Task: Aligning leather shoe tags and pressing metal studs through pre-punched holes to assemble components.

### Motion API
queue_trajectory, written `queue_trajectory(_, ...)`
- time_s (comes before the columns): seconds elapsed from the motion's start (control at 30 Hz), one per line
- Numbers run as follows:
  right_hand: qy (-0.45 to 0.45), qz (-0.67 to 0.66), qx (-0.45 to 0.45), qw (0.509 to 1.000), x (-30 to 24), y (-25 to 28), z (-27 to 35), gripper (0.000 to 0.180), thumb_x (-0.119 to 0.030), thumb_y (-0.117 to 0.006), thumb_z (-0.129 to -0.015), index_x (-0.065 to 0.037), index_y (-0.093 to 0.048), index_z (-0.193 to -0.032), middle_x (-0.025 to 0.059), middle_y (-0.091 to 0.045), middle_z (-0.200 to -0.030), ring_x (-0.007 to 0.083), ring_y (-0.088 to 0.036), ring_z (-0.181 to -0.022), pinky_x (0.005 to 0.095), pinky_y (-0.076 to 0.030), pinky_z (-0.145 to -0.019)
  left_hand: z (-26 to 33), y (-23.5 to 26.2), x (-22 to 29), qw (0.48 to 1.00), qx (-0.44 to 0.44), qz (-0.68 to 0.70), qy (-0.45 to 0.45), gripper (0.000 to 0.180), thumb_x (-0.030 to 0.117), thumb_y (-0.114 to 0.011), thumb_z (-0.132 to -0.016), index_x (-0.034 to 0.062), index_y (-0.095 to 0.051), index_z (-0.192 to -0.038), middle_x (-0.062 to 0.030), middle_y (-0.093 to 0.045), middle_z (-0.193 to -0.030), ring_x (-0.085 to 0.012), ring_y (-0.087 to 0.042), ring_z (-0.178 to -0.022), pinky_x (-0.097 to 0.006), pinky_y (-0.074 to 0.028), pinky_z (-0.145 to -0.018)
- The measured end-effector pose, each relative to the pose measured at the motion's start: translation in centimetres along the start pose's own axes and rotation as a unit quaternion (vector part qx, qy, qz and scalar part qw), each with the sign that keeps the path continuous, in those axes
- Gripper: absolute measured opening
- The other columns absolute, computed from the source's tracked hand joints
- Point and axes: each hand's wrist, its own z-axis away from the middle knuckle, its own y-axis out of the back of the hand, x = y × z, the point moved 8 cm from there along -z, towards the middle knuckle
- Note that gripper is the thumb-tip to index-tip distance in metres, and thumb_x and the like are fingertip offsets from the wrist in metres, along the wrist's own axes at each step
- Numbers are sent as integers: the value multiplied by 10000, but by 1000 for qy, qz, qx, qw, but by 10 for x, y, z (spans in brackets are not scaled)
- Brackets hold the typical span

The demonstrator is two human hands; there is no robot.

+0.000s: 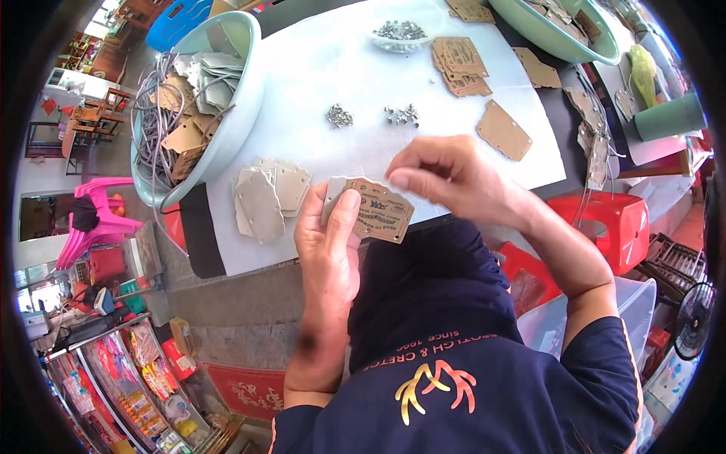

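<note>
My left hand (330, 238) grips a brown printed cardboard tag (389, 216) laid together with a grey card (336, 189), thumb pressed on the face. Just above the tag's right end, my right hand (457, 178) is bent with thumb and forefinger together. Whether a small piece sits in that pinch cannot be made out. Beyond the hands lie two small heaps of metal fasteners, a left heap (339, 116) and a right heap (403, 116). A stack of grey cards (261, 210) rests left of my left hand. One brown card (504, 130) lies beyond my right hand.
White sheeting (295, 132) covers the table. A pale basin (255, 64) of cards and grey cords stands left; another basin (560, 44) is far right. A clear bowl (401, 47) holds metal pieces beside stacked brown cards (460, 64). Red stools (605, 227) stand right.
</note>
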Motion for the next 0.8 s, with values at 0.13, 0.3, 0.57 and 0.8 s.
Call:
queue_trajectory(0.13, 25, 205, 108, 973, -7, 49, -14, 157, -168, -682, -884, -24, -680, -947, 108, -664, -788, 180, -622, -666, 322, -518, -640, -2, 3, 0, 1000, -10, 2, -7, 202, 41, -566, -966, 87, -584, -1162, -105, -684, -1062, -202, -670, -972, -388, -560, -851)
queue_trajectory(0.3, 35, 280, 111, 953, 8, 70, -22, 146, -142, -676, -864, -13, -669, -931, 128, -668, -833, 242, -658, -729, 351, -529, -692, -6, 1, -1, 1000, -26, 8, -11, 183, 46, -564, -968, 76, -612, -1142, -98, -689, -1056, -205, -672, -974, -385, -557, -863)
queue_trajectory(0.57, 66, 326, 79, 940, -11, 52, -31, 148, -140, -660, -861, 0, -650, -906, 142, -666, -859, 300, -664, -826, 386, -522, -761, -6, 0, -1, 998, -66, 19, -15, 242, 27, -556, -969, 143, -620, -1172, -100, -683, -1105, -221, -658, -1031, -449, -554, -886)
queue_trajectory(0.8, 154, 344, 45, 925, -27, 22, -67, 147, -157, -647, -865, -12, -663, -881, 142, -663, -850, 334, -654, -804, 426, -512, -712, -6, 2, -1, 997, -74, 10, -10, 270, 15, -553, -968, 145, -601, -1200, -100, -664, -1146, -225, -643, -1058, -466, -555, -891)
